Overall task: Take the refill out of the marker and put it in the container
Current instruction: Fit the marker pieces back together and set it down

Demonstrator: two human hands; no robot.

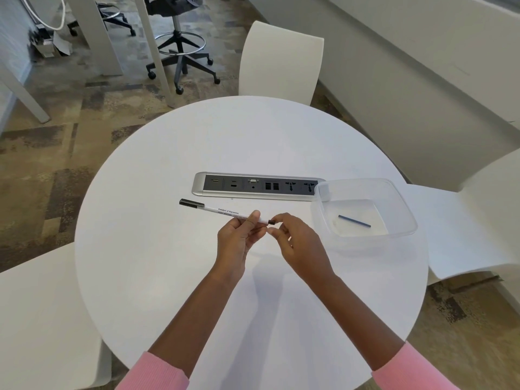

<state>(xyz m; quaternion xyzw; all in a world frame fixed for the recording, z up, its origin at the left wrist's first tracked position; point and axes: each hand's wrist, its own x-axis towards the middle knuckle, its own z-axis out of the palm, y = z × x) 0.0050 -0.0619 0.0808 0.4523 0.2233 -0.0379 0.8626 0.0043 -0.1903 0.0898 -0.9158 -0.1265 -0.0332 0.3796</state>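
Marker [225, 213] held level above table [168, 277], black cap on far end. Left hand [239, 240] grips barrel; right hand [295, 243] pinches dark end plug [271, 221]. Refill not visible, presumably inside still, so extraction barely begun. Clear container [405, 220] just right, one blue stick [354, 221] already in it. Left to do: pull, drop in.

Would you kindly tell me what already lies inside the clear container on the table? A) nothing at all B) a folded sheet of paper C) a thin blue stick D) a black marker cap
C: a thin blue stick lies slantwise on the floor of the clear container, while the black cap sits on the far end of the marker held in the hands.
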